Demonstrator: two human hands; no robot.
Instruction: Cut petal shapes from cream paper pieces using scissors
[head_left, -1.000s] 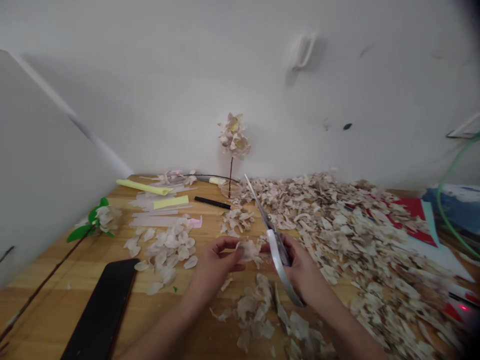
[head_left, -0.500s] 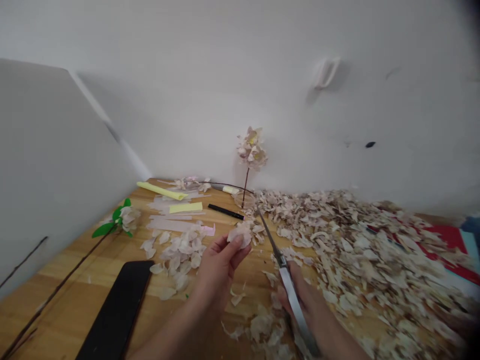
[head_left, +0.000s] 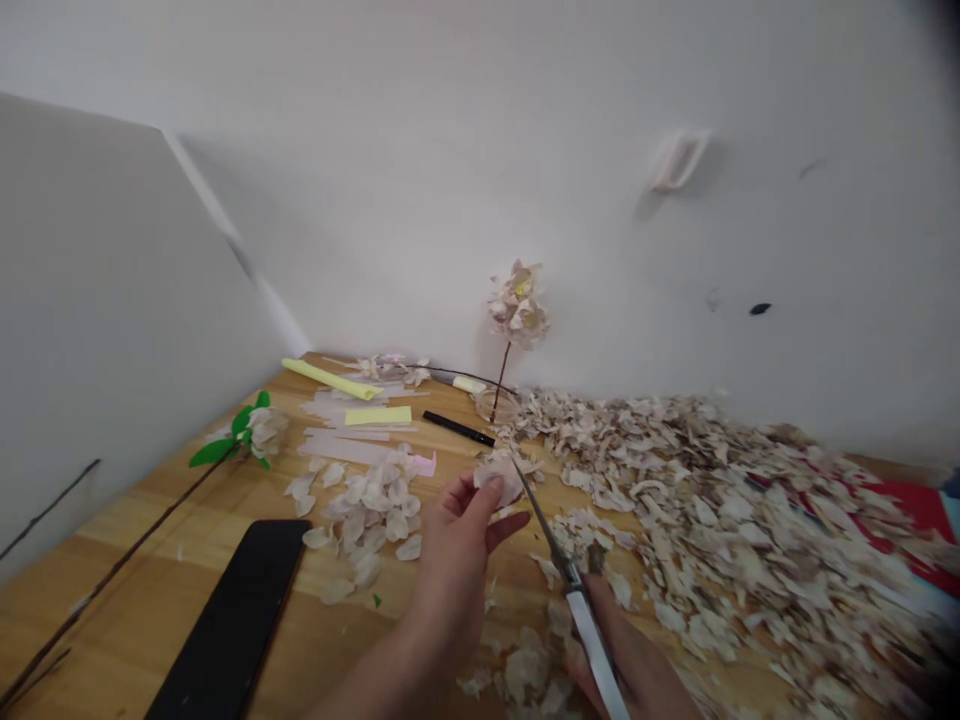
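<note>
Above the table (head_left: 337,640): one pale petal (head_left: 510,485), near the middle, with the scissors (head_left: 574,578) reaching close to its right edge; touching or apart, I cannot tell.
Left hand (head_left: 461,525): thumb and forefinger pinch the petal, another finger stretched out below.
Right hand (head_left: 634,655): wrapped around the scissors' handles; some of its fingers are hidden.
Small pile (head_left: 382,500): smooth, separate petals left of the left hand, apparently already set apart.
Large heap (head_left: 720,520): curled, browned petals across the right side, far more than in the small pile, seemingly yet to be gone through.
Upright flower (head_left: 519,310): near the wall on a thin brown stem; looks complete.
Leafy flower (head_left: 266,432): white, with green leaves, lying at left; also looks made up.
Held petal's progress: in hand, apparently unfinished; any cut edge is too small to judge.
Scissors' direction: blades look together; the tip points away toward the wall, the long axis slanting from near right to far left.
Petal's direction: broad edge faces away from the fingers; long axis unclear, partly covered by the thumb.
</note>
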